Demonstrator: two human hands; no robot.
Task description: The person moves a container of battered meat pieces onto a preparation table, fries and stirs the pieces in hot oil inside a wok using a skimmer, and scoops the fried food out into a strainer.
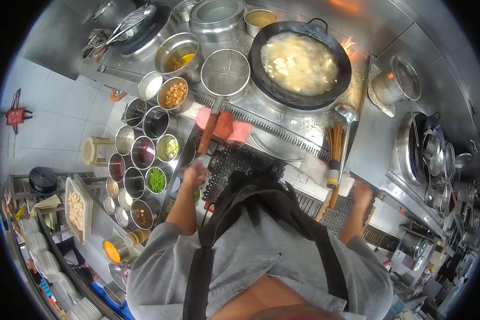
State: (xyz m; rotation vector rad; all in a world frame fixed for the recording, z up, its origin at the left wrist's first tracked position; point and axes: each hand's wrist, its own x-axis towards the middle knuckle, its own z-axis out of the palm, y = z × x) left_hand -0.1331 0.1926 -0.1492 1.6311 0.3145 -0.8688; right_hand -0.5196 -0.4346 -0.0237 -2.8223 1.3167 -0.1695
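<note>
My left hand (196, 174), smeared by motion, is just below the end of a round mesh strainer's (225, 73) wooden handle. Whether its fingers grip that handle I cannot tell. The strainer lies over the stove's front edge, left of a black wok (303, 99) in which pale pieces bubble in cloudy liquid. Also blurred, my right hand (362, 195) hangs in front of the stove, to the right of a bamboo wok brush (334, 143) and a metal ladle (347, 112). Pink cloths (240, 132) are under the strainer's handle.
Flames (349, 47) show at the wok's right rim. Metal pots of ingredients, among them nuts (176, 95) and chopped greens (156, 180), crowd the left side. A pot of yellow oil (179, 60) sits behind. On the right stands a strainer over a pot (388, 85).
</note>
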